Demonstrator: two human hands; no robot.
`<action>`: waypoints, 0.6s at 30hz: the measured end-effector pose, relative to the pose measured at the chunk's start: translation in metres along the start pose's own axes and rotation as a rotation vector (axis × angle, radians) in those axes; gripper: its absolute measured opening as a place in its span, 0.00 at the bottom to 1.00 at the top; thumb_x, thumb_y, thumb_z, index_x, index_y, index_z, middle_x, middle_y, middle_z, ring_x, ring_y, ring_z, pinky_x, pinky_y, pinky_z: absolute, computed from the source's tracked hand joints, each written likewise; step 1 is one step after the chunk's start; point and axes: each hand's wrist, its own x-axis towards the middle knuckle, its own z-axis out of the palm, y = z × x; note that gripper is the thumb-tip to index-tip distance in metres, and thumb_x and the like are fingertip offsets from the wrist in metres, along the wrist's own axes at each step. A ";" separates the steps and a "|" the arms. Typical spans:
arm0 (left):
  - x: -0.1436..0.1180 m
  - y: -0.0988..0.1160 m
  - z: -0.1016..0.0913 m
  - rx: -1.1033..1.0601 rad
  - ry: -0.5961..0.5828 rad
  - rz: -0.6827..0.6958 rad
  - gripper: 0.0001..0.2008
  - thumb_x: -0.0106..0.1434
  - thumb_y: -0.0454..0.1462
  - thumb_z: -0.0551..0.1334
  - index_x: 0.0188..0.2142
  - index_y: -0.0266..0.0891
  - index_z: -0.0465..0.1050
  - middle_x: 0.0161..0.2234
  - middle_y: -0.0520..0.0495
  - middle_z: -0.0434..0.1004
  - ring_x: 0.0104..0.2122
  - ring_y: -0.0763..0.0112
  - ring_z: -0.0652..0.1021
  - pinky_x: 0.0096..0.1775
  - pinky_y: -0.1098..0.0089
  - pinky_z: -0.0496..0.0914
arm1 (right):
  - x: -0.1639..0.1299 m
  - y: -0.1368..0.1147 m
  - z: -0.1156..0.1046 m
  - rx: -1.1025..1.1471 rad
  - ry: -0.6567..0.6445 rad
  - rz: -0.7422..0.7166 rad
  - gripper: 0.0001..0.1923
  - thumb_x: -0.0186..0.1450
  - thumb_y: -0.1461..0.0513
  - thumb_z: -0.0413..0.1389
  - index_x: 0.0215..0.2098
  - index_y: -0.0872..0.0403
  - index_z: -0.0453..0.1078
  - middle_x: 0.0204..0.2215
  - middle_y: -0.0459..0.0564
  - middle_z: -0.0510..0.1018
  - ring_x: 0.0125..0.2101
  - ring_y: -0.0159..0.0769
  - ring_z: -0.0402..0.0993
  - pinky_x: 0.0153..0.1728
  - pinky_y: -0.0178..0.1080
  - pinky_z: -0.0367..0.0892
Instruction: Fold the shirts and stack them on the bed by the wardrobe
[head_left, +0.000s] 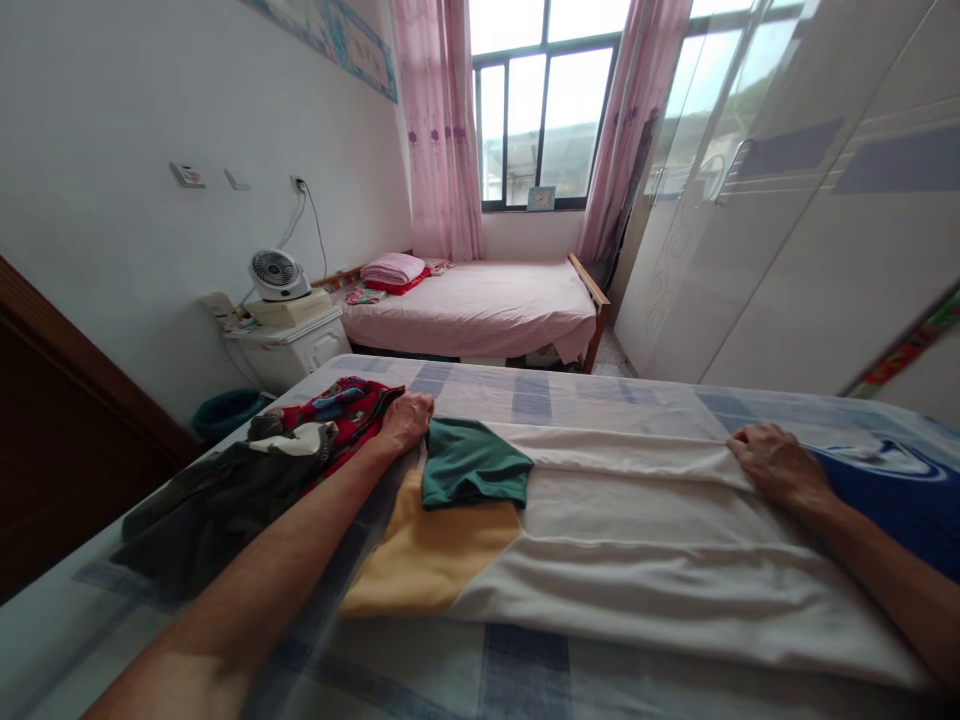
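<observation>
A white shirt (637, 500) with a green sleeve (476, 465) and a yellow sleeve (442, 560) lies stretched sideways across the bed in front of me, its far side folded inward. My left hand (407, 420) is closed on the shirt's far left corner, beside the green sleeve. At the far right edge, my right hand (780, 465) pinches the white cloth between closed fingers. Dark clothing (217, 500) and a red patterned garment (352, 405) lie left of my left hand. Beyond my right hand is a blue garment (900, 490) with white markings.
The shirt rests on a blue-and-white checked bedsheet (525, 670). Behind stands a second bed (487, 300) with a folded pink quilt (392, 269). A small fan (277, 275) sits on a white cabinet (300, 345) at left. Along the right runs a glossy wardrobe (787, 230).
</observation>
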 end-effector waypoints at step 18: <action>-0.103 0.012 -0.049 -0.271 -0.239 0.489 0.20 0.50 0.29 0.60 0.45 0.37 0.74 0.49 0.42 0.70 0.48 0.64 0.72 0.53 0.67 0.63 | -0.107 -0.220 -0.045 0.417 -0.034 -0.953 0.16 0.59 0.67 0.53 0.47 0.51 0.65 0.46 0.51 0.71 0.48 0.39 0.65 0.49 0.44 0.61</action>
